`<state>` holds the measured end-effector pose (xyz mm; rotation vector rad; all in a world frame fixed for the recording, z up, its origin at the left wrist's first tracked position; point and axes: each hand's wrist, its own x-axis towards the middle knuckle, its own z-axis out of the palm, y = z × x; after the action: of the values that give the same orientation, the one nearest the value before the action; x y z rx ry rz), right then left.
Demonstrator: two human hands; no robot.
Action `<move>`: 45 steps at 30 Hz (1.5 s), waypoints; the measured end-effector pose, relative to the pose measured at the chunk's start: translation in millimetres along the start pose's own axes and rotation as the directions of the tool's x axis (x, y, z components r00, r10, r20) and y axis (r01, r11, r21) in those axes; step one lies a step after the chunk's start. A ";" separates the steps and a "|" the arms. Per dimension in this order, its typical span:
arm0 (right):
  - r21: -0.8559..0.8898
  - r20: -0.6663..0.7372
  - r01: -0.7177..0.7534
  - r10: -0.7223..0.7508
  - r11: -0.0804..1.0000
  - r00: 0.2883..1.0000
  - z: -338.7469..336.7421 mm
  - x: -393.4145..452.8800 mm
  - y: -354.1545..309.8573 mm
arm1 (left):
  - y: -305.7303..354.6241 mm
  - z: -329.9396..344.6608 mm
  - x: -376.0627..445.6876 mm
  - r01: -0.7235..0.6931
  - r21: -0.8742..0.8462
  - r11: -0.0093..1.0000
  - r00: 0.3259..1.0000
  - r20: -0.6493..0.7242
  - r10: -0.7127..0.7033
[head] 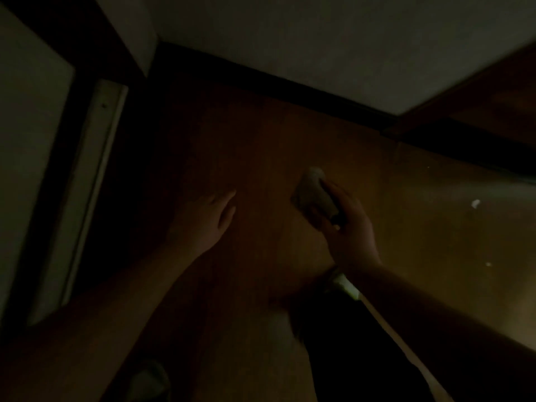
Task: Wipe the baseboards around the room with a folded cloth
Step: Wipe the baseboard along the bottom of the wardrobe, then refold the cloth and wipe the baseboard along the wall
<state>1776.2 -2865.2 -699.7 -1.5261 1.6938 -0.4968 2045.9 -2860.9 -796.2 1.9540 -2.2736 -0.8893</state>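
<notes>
Head view, v. dim: right hand point(345, 224) grips a pale folded cloth pad point(314, 192), fingers and thumb curled round it, pad poking fwd past the fingertips over the brown wooden floor point(232, 134). The dark strip of baseboard point(278, 85) lies up and ahead of the cloth, well apart, long axis running upper-left to lower-right along the pale wall point(319, 39). Left hand point(206, 219) has its fingers straight and holds nothing, roughly as far from the baseboard. Likely next: carry the cloth fwd to the strip w/ the right.

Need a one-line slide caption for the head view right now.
Dim room: right hand holds the folded cloth above the wooden floor, short of the dark baseboard; left hand open.
</notes>
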 end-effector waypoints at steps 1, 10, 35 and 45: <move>0.015 -0.006 -0.027 0.027 1.000 1.000 -3.5 -16.4 -15.2 | 5.1 -24.3 -28.3 -0.023 -0.042 0.999 0.999 -0.024 0.022; 0.136 0.052 -0.049 0.042 0.990 0.998 -56.2 -140.8 -214.3 | 54.0 -275.4 -251.3 0.062 -0.131 0.990 0.981 -0.176 -0.084; 0.799 -0.002 -0.054 0.092 0.599 0.996 -308.2 -494.4 -420.2 | 374.0 -487.1 -468.2 -0.081 -0.704 0.705 0.976 0.089 0.201; 0.877 -0.054 -0.075 0.253 0.474 0.966 -384.7 -583.7 -318.8 | 513.3 -417.3 -486.6 -0.050 -0.619 0.784 0.916 0.285 0.283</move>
<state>1671.7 -2452.0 -60.4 -0.5426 1.3082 -1.2033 1840.9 -2556.0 -61.7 1.3599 -1.8996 -1.8012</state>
